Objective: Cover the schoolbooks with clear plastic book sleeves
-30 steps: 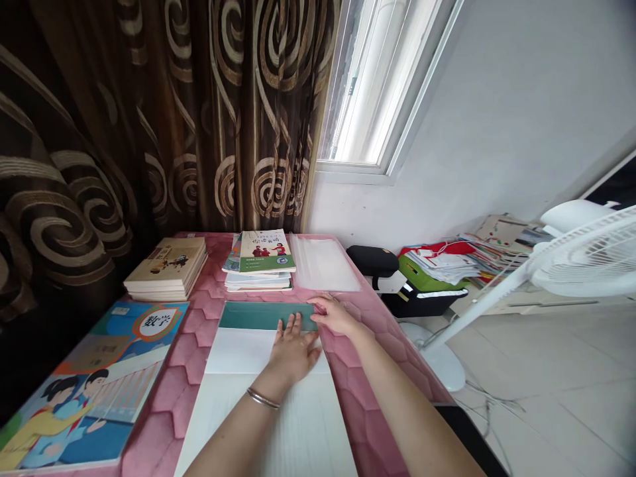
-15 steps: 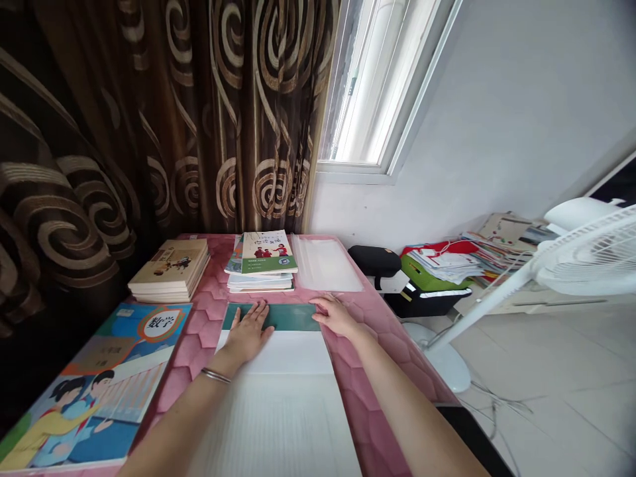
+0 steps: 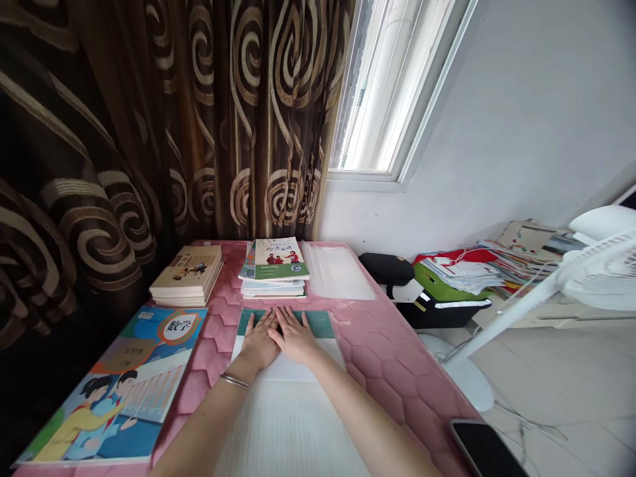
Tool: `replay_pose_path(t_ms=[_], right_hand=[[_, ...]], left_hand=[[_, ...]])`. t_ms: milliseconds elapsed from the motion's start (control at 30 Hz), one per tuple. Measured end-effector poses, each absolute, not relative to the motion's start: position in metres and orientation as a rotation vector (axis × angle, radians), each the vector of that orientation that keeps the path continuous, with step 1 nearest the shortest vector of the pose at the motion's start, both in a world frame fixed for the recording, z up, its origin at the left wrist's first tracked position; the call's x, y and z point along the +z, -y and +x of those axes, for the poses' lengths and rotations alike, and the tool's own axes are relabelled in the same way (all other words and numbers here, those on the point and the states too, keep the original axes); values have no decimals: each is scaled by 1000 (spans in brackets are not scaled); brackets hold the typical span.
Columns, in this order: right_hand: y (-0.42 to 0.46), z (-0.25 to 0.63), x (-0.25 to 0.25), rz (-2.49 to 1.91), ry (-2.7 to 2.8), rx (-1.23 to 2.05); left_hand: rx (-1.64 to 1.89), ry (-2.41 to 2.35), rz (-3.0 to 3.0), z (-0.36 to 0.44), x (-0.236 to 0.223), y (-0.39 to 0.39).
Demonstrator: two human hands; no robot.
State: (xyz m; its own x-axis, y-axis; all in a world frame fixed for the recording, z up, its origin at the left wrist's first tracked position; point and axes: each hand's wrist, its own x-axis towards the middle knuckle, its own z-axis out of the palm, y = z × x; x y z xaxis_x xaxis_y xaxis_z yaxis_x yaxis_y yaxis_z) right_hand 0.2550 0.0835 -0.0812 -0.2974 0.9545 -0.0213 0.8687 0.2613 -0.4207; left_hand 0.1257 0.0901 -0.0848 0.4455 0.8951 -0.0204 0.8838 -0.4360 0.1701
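Observation:
My left hand lies flat, fingers stretched, across a dark green strip and the white paper just below it. Beside it, my right hand is also spread flat, its fingertips meeting those of the left near the middle of the strip. Nearer to me, a pale, faintly lined sheet covers the rest of the white page and runs out at the bottom of the view. Whether the strip belongs to a book cover I cannot tell. Neither hand grips anything.
To the left lies a blue maths textbook, with a stack of tan books behind it. Further back are a pile of booklets and translucent plastic covers. A phone rests at the table's right edge; a white fan stands beyond.
My left hand slid left along the green strip, then a little back right. My right hand left the strip's right edge and moved left beside it. The view has turned slightly left.

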Motion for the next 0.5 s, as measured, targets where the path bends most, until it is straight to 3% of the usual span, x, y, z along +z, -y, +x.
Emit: replay_pose_path(t_ms=[500], right_hand=[[-62, 327, -76, -2178, 2152, 294]], left_hand=[[67, -2010, 2319, 93, -75, -89]])
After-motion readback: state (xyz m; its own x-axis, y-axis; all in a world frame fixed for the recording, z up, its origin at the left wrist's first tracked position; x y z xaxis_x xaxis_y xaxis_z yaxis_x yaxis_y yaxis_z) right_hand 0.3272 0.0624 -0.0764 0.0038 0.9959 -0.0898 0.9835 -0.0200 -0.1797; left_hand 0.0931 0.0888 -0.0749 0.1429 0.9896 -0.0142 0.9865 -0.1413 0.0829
